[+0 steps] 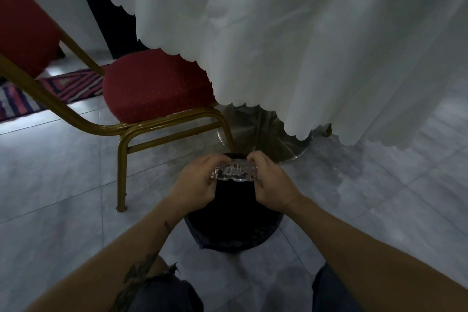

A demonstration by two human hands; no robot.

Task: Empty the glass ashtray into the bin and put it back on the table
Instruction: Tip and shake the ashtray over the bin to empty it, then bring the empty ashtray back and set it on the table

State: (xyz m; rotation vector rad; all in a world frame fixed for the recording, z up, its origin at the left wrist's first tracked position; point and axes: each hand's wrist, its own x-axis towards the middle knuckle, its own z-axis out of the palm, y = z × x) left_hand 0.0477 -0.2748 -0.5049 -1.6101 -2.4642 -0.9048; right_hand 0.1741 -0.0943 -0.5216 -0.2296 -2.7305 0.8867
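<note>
- Nearest: two knees in dark, frayed trousers [162, 294] are showing at the bottom edge, and two bare forearms are reaching forward over a pale tiled floor [63, 185].
- The bin [233, 233], dark and round, is standing on the floor just beyond the knees; its inside is too dark to read.
- The left hand [196, 181] is gripping the left end of the glass ashtray [234, 172], fingers [215, 158] curling over its far rim, clamped on the glass.
- The right hand [272, 182] is gripping the right end likewise, its fingers closed on the rim.
- The ashtray is hanging between both hands directly above the bin's mouth, tilted so that its edge is facing the camera.
- Left and farther: a red-cushioned chair [157, 86] with a gold frame is standing near the bin.
- Farthest: the desk is standing under a white scalloped tablecloth [304, 45], its metal pedestal base [266, 134] just behind the bin.
- A striped rug [50, 91] is lying at far left.
</note>
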